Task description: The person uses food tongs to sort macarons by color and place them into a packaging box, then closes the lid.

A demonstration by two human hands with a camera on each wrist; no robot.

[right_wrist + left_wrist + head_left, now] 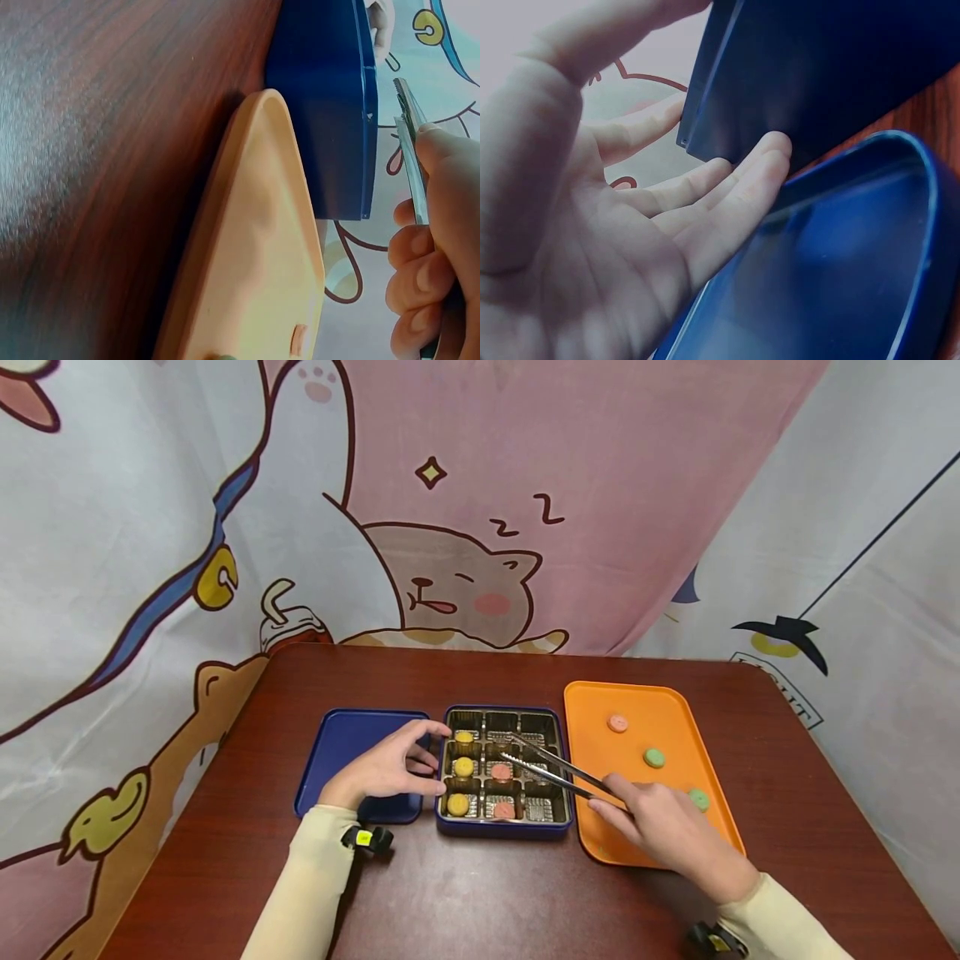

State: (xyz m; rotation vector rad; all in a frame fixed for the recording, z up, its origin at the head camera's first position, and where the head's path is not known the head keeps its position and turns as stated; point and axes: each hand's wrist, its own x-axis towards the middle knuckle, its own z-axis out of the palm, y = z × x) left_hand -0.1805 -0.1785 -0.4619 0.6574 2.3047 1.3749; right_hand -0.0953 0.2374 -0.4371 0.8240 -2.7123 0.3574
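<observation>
A pair of metal tongs (558, 767) is gripped in my right hand (671, 827). Their tips stand apart over the middle and right columns of a blue tin box (502, 831), with nothing visible between them. A gold divided insert fills the box. Three yellow cookies (464, 767) sit down its left column, and two pink cookies (501, 772) lie in the middle one. My left hand (390, 764) rests at the box's left side; in the left wrist view its fingertips (776, 142) touch the blue wall.
Right of the box lies an orange tray (600, 827) bearing a pink cookie (618, 723) and two green cookies (654, 757), one partly behind the right hand. A blue lid (345, 727) lies on the left, under the left hand. All rest on a dark red-brown table (480, 893) before a printed curtain.
</observation>
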